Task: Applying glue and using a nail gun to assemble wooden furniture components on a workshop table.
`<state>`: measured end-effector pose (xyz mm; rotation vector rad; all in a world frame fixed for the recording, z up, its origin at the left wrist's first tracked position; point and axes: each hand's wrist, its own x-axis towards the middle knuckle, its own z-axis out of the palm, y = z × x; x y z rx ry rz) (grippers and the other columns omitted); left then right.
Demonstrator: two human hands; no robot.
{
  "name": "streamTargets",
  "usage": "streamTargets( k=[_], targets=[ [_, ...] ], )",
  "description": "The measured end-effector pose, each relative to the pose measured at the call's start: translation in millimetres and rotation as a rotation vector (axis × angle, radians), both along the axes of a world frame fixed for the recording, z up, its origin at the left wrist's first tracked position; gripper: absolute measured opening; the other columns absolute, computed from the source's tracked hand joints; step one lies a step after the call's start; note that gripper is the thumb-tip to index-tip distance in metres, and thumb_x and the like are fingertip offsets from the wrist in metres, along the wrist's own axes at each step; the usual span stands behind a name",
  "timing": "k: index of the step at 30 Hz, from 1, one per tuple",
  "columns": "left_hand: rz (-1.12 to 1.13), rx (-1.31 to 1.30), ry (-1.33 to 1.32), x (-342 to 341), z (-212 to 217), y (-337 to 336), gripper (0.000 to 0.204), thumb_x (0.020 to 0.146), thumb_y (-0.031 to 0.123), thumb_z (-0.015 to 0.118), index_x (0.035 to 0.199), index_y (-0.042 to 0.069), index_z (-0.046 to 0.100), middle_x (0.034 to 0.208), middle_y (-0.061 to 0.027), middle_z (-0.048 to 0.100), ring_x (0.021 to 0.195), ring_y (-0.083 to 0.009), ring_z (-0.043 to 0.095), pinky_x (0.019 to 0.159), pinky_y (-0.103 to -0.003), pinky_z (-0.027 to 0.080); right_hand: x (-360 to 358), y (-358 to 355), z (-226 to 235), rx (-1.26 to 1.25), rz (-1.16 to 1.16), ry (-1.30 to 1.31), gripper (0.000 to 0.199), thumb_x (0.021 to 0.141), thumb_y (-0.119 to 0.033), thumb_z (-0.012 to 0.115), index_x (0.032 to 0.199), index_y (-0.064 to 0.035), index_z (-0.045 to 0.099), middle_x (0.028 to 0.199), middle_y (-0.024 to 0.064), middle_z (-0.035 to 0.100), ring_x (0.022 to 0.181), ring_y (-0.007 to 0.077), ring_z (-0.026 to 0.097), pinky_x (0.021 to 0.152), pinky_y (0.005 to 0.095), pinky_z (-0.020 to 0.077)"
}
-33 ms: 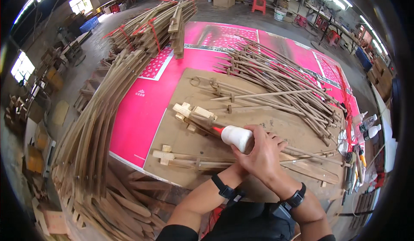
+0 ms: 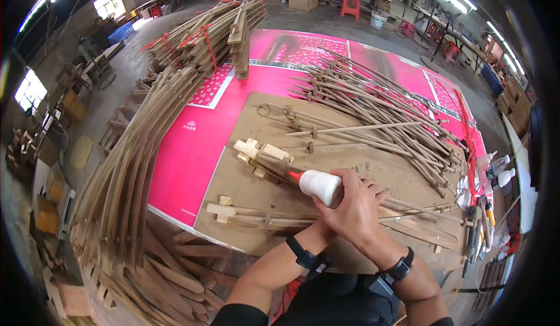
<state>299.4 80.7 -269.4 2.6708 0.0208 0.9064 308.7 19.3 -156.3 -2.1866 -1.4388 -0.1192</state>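
My right hand [image 2: 356, 209] is wrapped round a white squeeze bottle [image 2: 320, 186] with a red nozzle, tipped on its side toward the left. Its nozzle lies close over a wooden sword-like piece [image 2: 274, 164] with pale crosspiece blocks. My left hand [image 2: 328, 228] passes beneath the right one; its fingers are hidden, so what they touch cannot be seen. Nearer to me rests a second wooden piece [image 2: 251, 215] with a pale cross-shaped end. Both lie on a brown board [image 2: 224, 177].
Thin wooden rods [image 2: 373, 113] lie heaped at the back right. Long wooden slats [image 2: 134, 157] stack along the left, with tied bundles [image 2: 204, 37] behind. Clear bottles [image 2: 497, 167] and hand tools [image 2: 481, 221] sit at the right edge. Pink sheeting [image 2: 186, 151] covers the table.
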Motion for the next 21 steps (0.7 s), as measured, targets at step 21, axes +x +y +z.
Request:
streamTargets(
  k=[21],
  targets=[
    [-0.710,-1.358,-0.396,-1,-37,9,0.098,0.090,0.081,0.040,0.158,0.010,0.037,0.151,-0.0221,0.051,0.146,-0.0401,0.047,0.118,-0.073,0.032,-5,16,-26,-0.014,0.052,0.070,0.068,0.072,-0.038,0.094,0.127,-0.0124,0.063,0.102,0.0260,0.073,0.097,0.0483,0.063,0.091,0.0632,0.0398]
  ],
)
